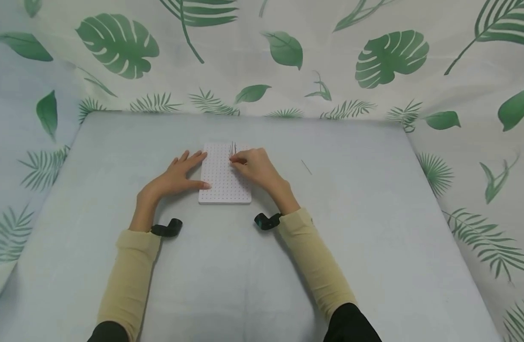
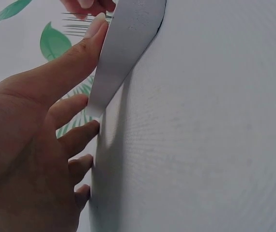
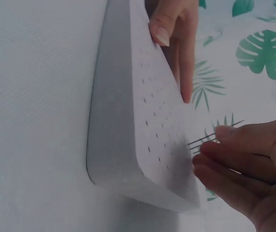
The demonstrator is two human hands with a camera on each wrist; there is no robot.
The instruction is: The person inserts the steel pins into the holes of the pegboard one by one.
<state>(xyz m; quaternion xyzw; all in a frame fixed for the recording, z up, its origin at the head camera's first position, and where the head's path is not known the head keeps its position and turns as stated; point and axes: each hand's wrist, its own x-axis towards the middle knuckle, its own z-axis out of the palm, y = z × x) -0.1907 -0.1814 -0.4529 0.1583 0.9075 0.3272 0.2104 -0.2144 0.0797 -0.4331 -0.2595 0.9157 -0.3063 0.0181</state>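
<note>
A white board (image 1: 223,185) with rows of small holes lies on the table. My left hand (image 1: 176,175) steadies its left side with fingers spread, the thumb tip on the top face and a fingertip at the edge. My right hand (image 1: 255,166) pinches a thin dark pin (image 3: 238,122) between thumb and fingertips, close over the holes. Several similar thin pins (image 1: 233,149) stand upright in the board beside those fingertips. From the left wrist, the standing pins (image 2: 75,24) show past the left thumb. The pinched pin's lower end is partly hidden by the fingers.
One more thin pin (image 1: 306,166) lies on the white table (image 1: 356,213), to the right of the board. A leaf-patterned cloth (image 1: 313,52) hangs behind the table's far edge. Black wrist cameras (image 1: 167,228) sit on both wrists.
</note>
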